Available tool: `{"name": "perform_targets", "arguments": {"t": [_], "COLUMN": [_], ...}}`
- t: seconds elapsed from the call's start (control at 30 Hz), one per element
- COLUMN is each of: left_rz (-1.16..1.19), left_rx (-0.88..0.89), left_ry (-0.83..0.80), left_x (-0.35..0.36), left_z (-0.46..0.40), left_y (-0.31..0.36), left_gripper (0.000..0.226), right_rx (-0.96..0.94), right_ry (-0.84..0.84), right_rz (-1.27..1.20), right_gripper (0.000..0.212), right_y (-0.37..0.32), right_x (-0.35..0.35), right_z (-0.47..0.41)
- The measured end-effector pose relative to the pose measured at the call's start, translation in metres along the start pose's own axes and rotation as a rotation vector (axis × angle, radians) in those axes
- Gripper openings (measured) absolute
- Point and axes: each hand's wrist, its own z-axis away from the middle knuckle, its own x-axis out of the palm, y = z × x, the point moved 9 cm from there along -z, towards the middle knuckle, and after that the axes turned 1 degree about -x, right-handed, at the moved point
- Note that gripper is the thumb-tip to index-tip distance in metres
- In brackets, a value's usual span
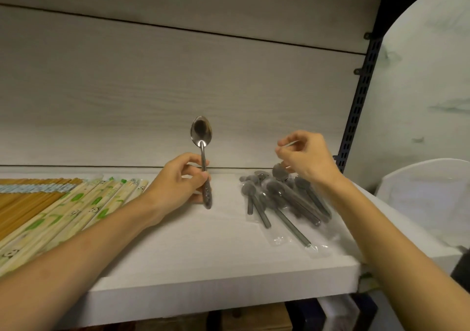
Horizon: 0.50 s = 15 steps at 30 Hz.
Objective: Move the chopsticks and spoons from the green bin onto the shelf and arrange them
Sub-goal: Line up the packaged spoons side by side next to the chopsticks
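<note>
1. At the far left of the white shelf (203,274) lie the chopsticks (50,208): plain yellow-brown ones at the edge of view, then paper-wrapped pairs with green print, side by side and fanned towards the shelf's back.
2. Just right of the wrapped pairs, the left hand (178,183) grips a bare metal spoon (202,152) by its handle. Its fingers (201,175) and thumb curl round the lower handle; the spoon stands nearly upright, bowl on top and facing the camera, handle end just above the shelf surface.
3. Between the two hands runs a strip of bare shelf, reaching from the back panel to the front edge.
4. Right of that strip is a loose heap of wrapped spoons (282,201) in clear plastic sleeves, crossing one another, handles pointing towards the front edge.
5. The right hand (305,157) hovers above the heap's back end, fingers curled; thumb and forefinger pinch a thin pale strip, too small to identify.
6. The shelf ends at a dark slotted upright (356,106), with a white curved object beyond it.
</note>
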Motion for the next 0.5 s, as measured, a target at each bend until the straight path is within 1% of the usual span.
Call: {"name": "perform_targets", "arguments": {"t": [0.1,0.2,0.27,0.4,0.5], "left_rz": [-0.064,-0.084,-0.098,-0.064,-0.021], "left_rx": [0.079,0.111,0.107,0.064,0.027], "left_ry": [-0.013,-0.028,-0.035,-0.075,-0.074], "left_x": [0.005,0.009,0.010,0.013,0.011], "left_z": [0.002,0.004,0.004,0.003,0.002], "left_y": [0.009,0.013,0.012,0.006,0.001], "left_gripper": [0.016,0.020,0.021,0.023,0.024], "right_rx": [0.003,0.031,0.031,-0.028,0.002], "right_ry": [-0.023,-0.055,-0.083,-0.137,-0.208], "right_rz": [0.113,0.196,0.259,0.409,0.538], "right_gripper": [0.001,0.004,0.005,0.008,0.017], "right_y": [0.008,0.018,0.023,0.023,0.032], "right_x": [-0.012,-0.019,-0.016,-0.004,0.001], "right_z": [0.006,0.013,0.016,0.021,0.022]}}
